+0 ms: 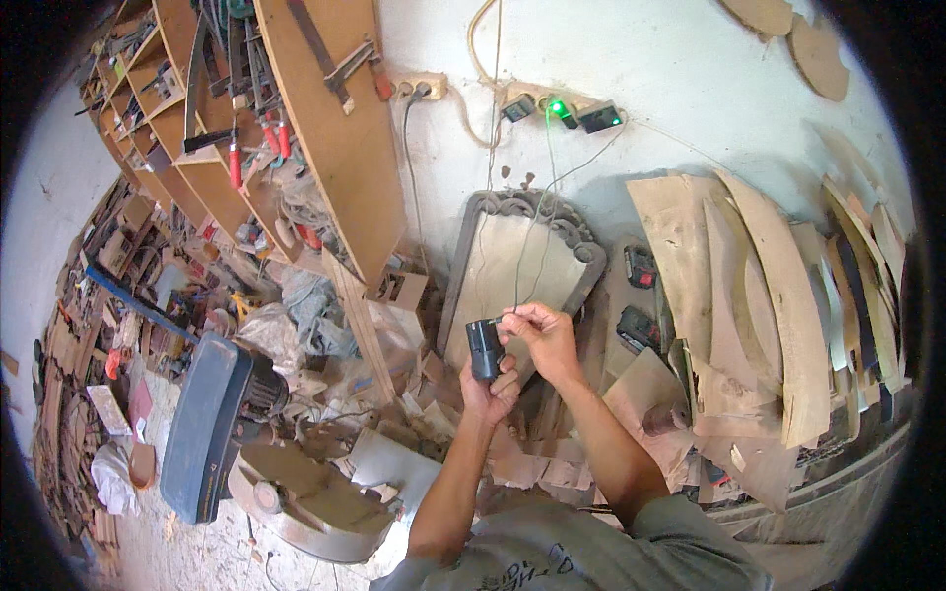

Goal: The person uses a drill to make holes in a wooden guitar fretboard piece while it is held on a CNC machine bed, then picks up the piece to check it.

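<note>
My left hand [490, 394] is closed round a small black cylindrical device [484, 347], perhaps a tool battery; its exact kind cannot be made out. Pinched in my right hand [545, 342] is the end of a thin charging cable [517, 271]. The cable's tip meets the upper right side of the black device; whether it is seated there is too small to tell. From my fingers the cable runs up to a wall adapter with a bright green light [562, 111].
More adapters [599, 117] sit in the wall socket strip. Behind my hands leans a carved-frame panel [522, 246]. Two tool batteries [639, 328] lie right of it, beside curved wooden templates [759, 305]. A wooden shelf [335, 128] with clamps and a dark blue machine [207, 424] stand left.
</note>
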Available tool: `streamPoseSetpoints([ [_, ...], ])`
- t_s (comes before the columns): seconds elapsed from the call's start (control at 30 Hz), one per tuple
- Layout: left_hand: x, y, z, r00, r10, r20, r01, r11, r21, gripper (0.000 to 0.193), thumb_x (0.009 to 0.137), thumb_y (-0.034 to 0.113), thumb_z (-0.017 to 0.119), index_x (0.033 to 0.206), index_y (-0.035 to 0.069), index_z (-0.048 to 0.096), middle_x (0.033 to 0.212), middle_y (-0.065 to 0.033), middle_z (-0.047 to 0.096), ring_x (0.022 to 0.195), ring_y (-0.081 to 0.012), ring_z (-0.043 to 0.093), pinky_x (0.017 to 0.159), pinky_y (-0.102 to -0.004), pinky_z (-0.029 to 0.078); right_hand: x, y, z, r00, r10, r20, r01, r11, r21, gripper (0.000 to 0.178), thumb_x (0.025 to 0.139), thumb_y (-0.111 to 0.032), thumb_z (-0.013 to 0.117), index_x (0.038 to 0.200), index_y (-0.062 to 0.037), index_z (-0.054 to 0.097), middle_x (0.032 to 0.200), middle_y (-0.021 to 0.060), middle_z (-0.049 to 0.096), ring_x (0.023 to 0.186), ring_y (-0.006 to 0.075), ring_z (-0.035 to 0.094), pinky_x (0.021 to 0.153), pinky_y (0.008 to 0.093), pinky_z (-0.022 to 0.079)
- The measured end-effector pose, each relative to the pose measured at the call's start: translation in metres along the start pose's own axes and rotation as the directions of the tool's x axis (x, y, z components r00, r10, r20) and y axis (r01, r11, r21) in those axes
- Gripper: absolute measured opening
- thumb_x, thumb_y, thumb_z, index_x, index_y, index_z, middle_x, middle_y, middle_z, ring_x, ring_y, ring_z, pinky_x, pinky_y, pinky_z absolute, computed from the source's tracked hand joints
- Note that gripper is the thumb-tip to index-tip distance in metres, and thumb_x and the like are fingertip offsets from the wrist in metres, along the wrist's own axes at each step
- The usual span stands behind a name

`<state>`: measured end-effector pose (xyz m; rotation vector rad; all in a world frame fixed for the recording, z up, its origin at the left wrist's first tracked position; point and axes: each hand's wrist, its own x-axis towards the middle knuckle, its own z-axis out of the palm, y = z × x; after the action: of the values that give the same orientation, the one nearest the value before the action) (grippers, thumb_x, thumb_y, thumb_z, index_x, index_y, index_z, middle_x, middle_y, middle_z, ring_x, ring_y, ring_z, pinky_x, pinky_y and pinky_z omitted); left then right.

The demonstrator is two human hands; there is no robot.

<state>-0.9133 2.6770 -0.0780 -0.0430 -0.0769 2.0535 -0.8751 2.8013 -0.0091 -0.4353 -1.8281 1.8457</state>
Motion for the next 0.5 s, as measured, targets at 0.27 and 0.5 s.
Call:
streamPoseSetpoints([
  [0.27, 0.0, 0.001, 0.014, 0.994, -0.005, -0.114, 0.028, 0.979, 0.203, 0.047, 0.102, 0.045, 0.037, 0.123, 0.009, 0.058, 0.076, -0.0069, 0.057, 0.042, -0.0082, 0.033, 0.039, -0.0234, 0.027, 0.002, -0.009, -0.002, 0.997, -0.051, -0.064, 0.046, 0.995, -0.086, 0.02, 0.091, -0.017, 0.072, 0.092, 0.0026, 0.069, 0.082, 0.0054, 0.07, 0.072, 0.0106, 0.065, 0.069, 0.0258, 0.051],
  [0.5, 0.008, 0.001, 0.031, 0.979, 0.027, -0.201, 0.06, 0.908, 0.415, 0.053, 0.1, 0.056, 0.039, 0.115, 0.009, 0.06, 0.07, -0.0069, 0.058, 0.039, -0.0096, 0.035, 0.036, -0.023, 0.025, -0.003, -0.013, -0.004, 0.991, 0.06, -0.122, -0.06, 0.998, 0.003, 0.019, 0.091, -0.017, 0.072, 0.089, 0.0017, 0.068, 0.08, 0.0032, 0.067, 0.07, 0.0102, 0.063, 0.067, 0.0267, 0.052],
])
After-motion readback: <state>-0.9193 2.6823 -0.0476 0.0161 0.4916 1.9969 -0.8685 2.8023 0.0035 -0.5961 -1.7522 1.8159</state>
